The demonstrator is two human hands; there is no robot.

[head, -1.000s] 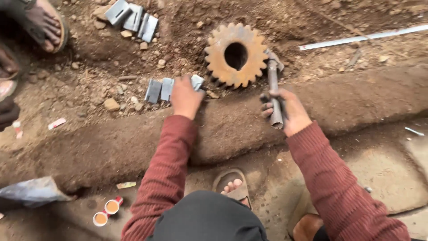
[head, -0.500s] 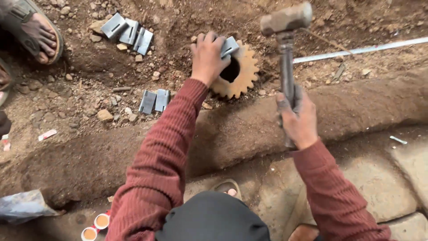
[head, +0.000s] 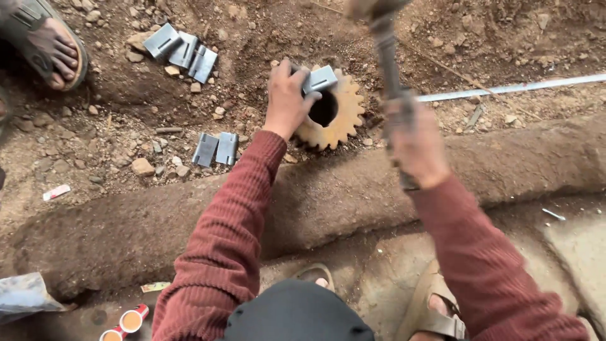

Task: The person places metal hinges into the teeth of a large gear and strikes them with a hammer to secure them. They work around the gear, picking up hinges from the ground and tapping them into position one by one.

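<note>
Since the earlier frame, the hammer (head: 385,57) has been raised higher, so that its head is now cut off by the top edge of the view and is blurred by motion; the folded metal piece (head: 322,78) is kept on the gear as before.

That grey metal piece is held against the upper rim of the rusty toothed gear (head: 331,112), just above the gear's round centre hole. It is pinched by the left hand (head: 287,101), whose fingers (head: 312,96) are closed on its left end. The gear is laid flat on the bare earth, just beyond a long mound of packed soil (head: 353,189).

The hammer's handle is gripped by the right hand (head: 416,148), the fingers wrapped tightly around it, though the hand is smeared by motion and its exact hold can only be guessed at. Both arms are covered by dark red ribbed sleeves.

Two more folded metal pieces (head: 216,149) are seen side by side on the ground to the left of the gear, and a cluster of three (head: 183,50) is seen farther away, near another person's sandalled foot (head: 53,47). A thin pale rod (head: 511,88) is laid across the soil to the right.
</note>
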